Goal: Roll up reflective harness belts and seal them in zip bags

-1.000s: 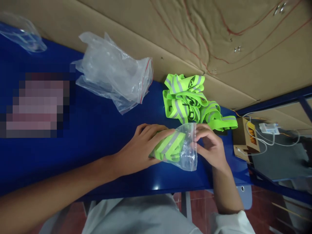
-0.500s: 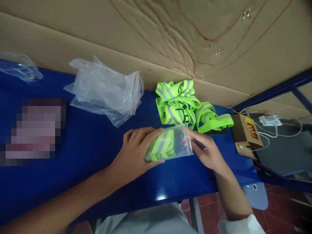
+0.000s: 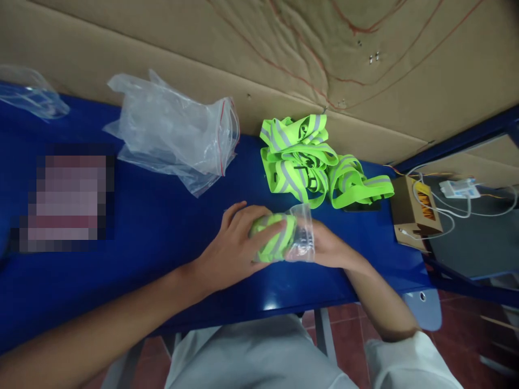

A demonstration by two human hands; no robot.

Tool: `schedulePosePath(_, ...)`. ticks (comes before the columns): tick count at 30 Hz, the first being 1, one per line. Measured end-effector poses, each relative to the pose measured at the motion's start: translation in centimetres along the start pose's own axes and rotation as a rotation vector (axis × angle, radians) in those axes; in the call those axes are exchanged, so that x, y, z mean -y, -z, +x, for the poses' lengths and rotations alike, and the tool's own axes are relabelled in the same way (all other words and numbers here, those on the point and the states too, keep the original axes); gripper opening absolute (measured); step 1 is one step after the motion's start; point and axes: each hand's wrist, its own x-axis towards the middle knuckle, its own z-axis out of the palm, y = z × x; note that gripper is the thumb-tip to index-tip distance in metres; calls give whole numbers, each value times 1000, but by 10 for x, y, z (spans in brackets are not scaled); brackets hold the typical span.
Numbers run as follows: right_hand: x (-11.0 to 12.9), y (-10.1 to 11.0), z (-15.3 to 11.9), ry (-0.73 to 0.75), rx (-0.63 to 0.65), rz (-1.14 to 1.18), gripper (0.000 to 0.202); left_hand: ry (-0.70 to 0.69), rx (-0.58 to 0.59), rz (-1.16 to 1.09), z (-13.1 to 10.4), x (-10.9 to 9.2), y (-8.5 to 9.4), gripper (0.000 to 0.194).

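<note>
A clear zip bag (image 3: 303,232) holds a folded neon-yellow reflective strap (image 3: 279,244) with grey stripes. My left hand (image 3: 237,246) wraps around the filled left end of the bag, its thumb across the top. At the bag's zip end is my right hand (image 3: 327,247), gripping from the far side and underneath, its fingers mostly hidden behind the plastic. Just beyond my hands, more reflective straps (image 3: 298,156) lie bundled in a pile, with another looped strap (image 3: 359,186) to their right.
On the blue table (image 3: 162,227), a heap of clear zip bags (image 3: 170,129) lies against the cardboard wall (image 3: 194,65). A blurred-out item (image 3: 67,200) is at left, near loose plastic (image 3: 36,97). A cardboard box (image 3: 416,208) and white cables (image 3: 450,219) are at right.
My right hand has moved left and under the bag's zip end, where its fingertips had been at the edge. The bag's loose end is now bunched shorter. The camera view has tilted slightly.
</note>
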Motion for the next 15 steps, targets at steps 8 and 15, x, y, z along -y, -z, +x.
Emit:
schedulePosePath(8,2,-6,4,-164,-62,419,37,130,59,-165,-3,4,12,61)
schedulePosePath(15,2,23,-6,-45,-252,297,28,210,68,-63,-5,30,18,58)
